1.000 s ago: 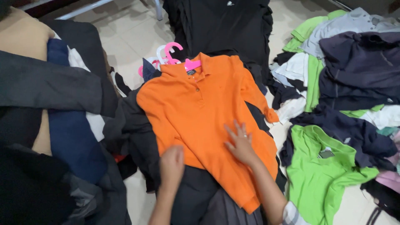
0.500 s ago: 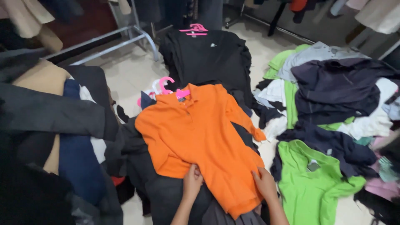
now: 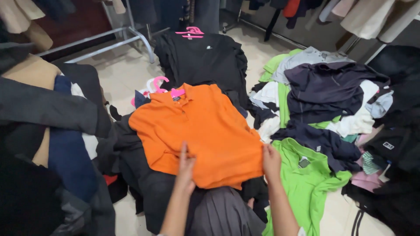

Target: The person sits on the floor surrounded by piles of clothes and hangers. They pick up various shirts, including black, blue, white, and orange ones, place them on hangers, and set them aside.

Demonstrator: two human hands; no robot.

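Left hand (image 3: 186,168): lower centre, fingers pinching lower hem of orange polo shirt (image 3: 199,131) | shirt: frame centre, flat on dark clothes | right hand (image 3: 271,161): gripping shirt's right edge | green shirt (image 3: 306,179): lower right.

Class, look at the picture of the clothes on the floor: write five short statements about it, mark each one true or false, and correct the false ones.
1. Both hands touch the orange polo shirt. True: the left hand and the right hand are at its lower edge.
2. The orange shirt hangs on a rail. False: it lies flat on dark clothes.
3. A bright green shirt lies right of the orange one. True.
4. The pink hangers lie on the green shirt. False: they are by the orange shirt's collar.
5. The black shirt lies beyond the orange one. True.
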